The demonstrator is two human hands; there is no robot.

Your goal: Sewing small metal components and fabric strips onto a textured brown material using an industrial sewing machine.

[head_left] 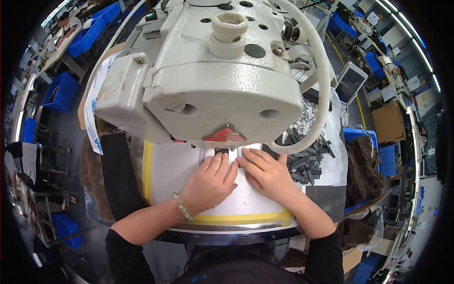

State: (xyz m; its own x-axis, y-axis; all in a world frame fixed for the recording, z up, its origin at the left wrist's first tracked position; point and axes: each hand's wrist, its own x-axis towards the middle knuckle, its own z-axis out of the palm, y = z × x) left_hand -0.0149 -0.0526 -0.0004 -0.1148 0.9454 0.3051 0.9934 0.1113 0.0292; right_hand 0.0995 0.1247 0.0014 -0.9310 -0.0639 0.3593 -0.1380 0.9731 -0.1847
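- 2 bare hands lie flat on the white work plate [165, 175] of an industrial sewing machine [222, 71], directly below the machine head. The left hand [210, 182], wearing a beaded bracelet [183, 207], has its fingers extended and close together, pressing down; it grips nothing.
- 1 small dark strip piece [243, 158] sits under the fingertips of both hands, just in front of the needle area [224, 150]. The right hand [265, 173] is likewise flat, fingers spread slightly, index and middle fingertips resting on the piece rather than closed around it.
- Step in hand, as judged: the piece is being aligned and held down at the presser foot, ready for stitching. The next move would call for steady fingertip pressure, keeping the piece square while fingers stay apart from the needle.
- 1 heap of similar grey strips [305, 158] lies to the right of the right hand, on a grey sheet; beyond it, a cluster of small metal rings or clips [305, 118], too small to tell exactly.
- 1 yellow tape border [236, 218] edges the plate along its front and left side.
- 1 white label strip with blue print [93, 118] hangs down the machine's left side; a red diamond-shaped marker [224, 134] sits on the head's underside.
- Several blue bins [92, 31] stand at upper left and right, and 1 brown cardboard box [388, 122] at far right.
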